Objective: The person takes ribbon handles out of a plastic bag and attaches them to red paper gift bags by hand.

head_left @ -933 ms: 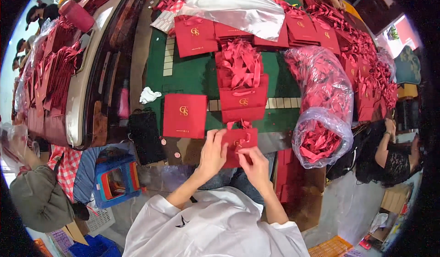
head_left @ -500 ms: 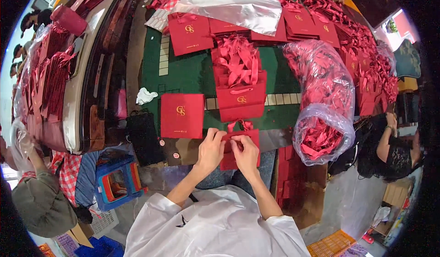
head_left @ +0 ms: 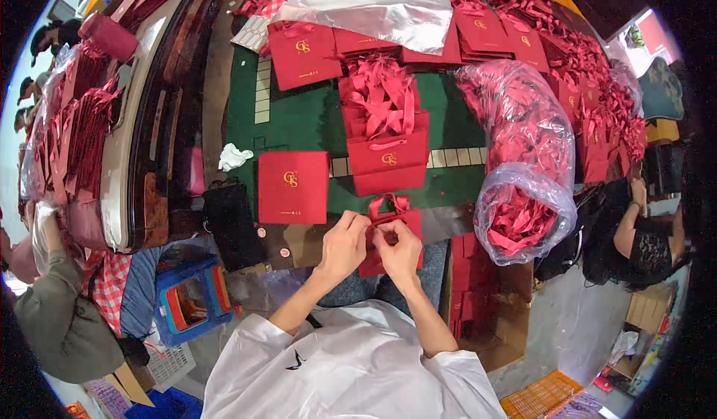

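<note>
At the table's near edge lies a red paper gift bag [head_left: 412,221] with a red ribbon handle [head_left: 390,205] looped at its top. My left hand [head_left: 346,246] is closed at the bag's left side, its fingertips on the upper edge. My right hand [head_left: 398,249] pinches at the middle of the same edge; a bit of ribbon seems to be between thumb and finger, though the fingers partly hide it. Just beyond is a row of overlapping red bags [head_left: 387,166] topped by a heap of ribbon handles [head_left: 381,94]. A flat red bag [head_left: 293,187] rests to the left.
To the right sits a clear plastic sack [head_left: 526,157] stuffed with red ribbons. An open carton [head_left: 511,322] with red bags stands below the table edge. White crumpled tissue [head_left: 235,157] and a black pouch [head_left: 233,225] lie left. Other people work at both sides.
The ribbon loop on the near bag stands up more openly than before. My right fingers have shifted slightly and curled more; my left hand stays nearly in place.
</note>
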Tool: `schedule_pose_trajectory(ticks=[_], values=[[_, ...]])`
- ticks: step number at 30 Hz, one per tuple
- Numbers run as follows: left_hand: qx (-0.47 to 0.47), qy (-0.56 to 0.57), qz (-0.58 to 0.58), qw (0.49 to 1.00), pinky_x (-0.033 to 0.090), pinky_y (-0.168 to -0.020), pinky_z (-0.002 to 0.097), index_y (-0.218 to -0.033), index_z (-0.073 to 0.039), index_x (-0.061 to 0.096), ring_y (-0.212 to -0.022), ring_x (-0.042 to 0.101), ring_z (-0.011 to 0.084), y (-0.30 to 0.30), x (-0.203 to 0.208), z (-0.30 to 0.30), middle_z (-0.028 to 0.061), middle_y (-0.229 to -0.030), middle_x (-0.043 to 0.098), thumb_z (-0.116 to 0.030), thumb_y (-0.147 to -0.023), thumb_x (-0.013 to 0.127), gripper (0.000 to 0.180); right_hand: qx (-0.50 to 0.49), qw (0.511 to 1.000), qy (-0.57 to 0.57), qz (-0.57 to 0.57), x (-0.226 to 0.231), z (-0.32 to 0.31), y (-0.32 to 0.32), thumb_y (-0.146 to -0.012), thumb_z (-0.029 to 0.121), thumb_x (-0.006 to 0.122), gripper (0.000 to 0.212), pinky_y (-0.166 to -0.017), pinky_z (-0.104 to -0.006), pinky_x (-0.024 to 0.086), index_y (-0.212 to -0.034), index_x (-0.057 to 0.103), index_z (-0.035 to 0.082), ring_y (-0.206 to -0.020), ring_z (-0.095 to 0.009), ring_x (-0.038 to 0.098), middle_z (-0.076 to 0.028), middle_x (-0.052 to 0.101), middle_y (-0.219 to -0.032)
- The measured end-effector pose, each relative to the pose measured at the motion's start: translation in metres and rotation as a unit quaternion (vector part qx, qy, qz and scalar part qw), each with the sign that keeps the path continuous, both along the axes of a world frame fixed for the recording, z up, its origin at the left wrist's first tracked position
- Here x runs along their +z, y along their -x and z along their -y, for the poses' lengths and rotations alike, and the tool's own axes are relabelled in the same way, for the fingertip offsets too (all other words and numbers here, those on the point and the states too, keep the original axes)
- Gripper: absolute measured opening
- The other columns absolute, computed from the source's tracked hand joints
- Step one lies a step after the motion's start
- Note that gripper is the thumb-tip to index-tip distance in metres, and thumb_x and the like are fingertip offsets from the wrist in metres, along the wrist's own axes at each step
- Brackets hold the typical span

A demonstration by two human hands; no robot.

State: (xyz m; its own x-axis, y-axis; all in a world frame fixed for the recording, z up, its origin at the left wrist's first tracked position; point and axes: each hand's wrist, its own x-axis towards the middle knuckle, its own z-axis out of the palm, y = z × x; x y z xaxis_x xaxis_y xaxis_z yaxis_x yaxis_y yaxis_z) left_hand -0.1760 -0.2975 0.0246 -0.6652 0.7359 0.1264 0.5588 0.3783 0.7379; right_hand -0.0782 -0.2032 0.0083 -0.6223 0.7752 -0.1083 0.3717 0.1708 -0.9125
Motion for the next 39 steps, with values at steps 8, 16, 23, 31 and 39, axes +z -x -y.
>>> schedule_pose_trajectory(ticks=[8, 16, 23, 31, 39], values=[[-0.007, -0.007, 0.009, 1.0, 0.051, -0.07, 0.0399, -0.096, -0.004, 0.056, -0.082, 0.062, 0.0338, 0.004, -0.013, 0.001, 0.0151, -0.085, 0.061, 0.0, -0.086, 0.056, 0.011, 0.009, 0.999, -0.039, 0.001, 0.001, 0.002, -0.001, -0.08, 0.011, 0.069, 0.011, -0.068, -0.0349, 0.051, -0.085, 0.065, 0.003, -0.074, -0.024, 0.067, -0.012, 0.067, -0.081], [-0.006, 0.002, 0.27, 0.963, 0.049, -0.071, 0.0285, -0.099, -0.002, 0.054, -0.082, 0.062, 0.0143, 0.016, -0.027, 0.007, 0.0091, -0.083, 0.061, 0.0, -0.089, 0.058, 0.01, 0.015, 0.999, -0.02, -0.022, 0.006, -0.004, -0.01, -0.081, 0.008, 0.067, 0.009, -0.067, -0.0336, 0.051, -0.086, 0.063, 0.002, -0.071, -0.023, 0.064, -0.011, 0.065, -0.08], [-0.015, -0.015, 0.289, 0.957, 0.048, -0.072, 0.0271, -0.099, -0.001, 0.055, -0.081, 0.058, 0.0103, 0.015, -0.028, 0.007, 0.0047, -0.084, 0.061, -0.001, -0.09, 0.058, 0.01, 0.032, 0.999, -0.021, -0.034, 0.011, -0.005, -0.008, -0.08, 0.007, 0.069, 0.008, -0.065, -0.0322, 0.051, -0.083, 0.063, 0.002, -0.07, -0.021, 0.065, -0.01, 0.065, -0.078], [-0.01, -0.015, 0.261, 0.965, 0.049, -0.07, 0.0282, -0.1, -0.001, 0.056, -0.078, 0.061, 0.0127, 0.011, -0.007, 0.003, 0.0082, -0.083, 0.063, 0.0, -0.089, 0.056, 0.011, 0.037, 0.998, -0.052, -0.003, 0.011, -0.006, -0.006, -0.079, 0.01, 0.069, 0.01, -0.063, -0.0327, 0.051, -0.082, 0.065, 0.002, -0.07, -0.02, 0.066, -0.011, 0.067, -0.08], [-0.009, -0.031, 0.181, 0.983, 0.05, -0.066, 0.031, -0.096, 0.0, 0.057, -0.074, 0.065, 0.0189, 0.006, -0.007, -0.002, 0.0131, -0.081, 0.063, 0.003, -0.086, 0.056, 0.01, 0.05, 0.994, -0.09, 0.027, 0.013, -0.008, 0.0, -0.079, 0.011, 0.068, 0.011, -0.06, -0.0391, 0.051, -0.084, 0.062, 0.003, -0.066, -0.028, 0.065, -0.013, 0.066, -0.077]])
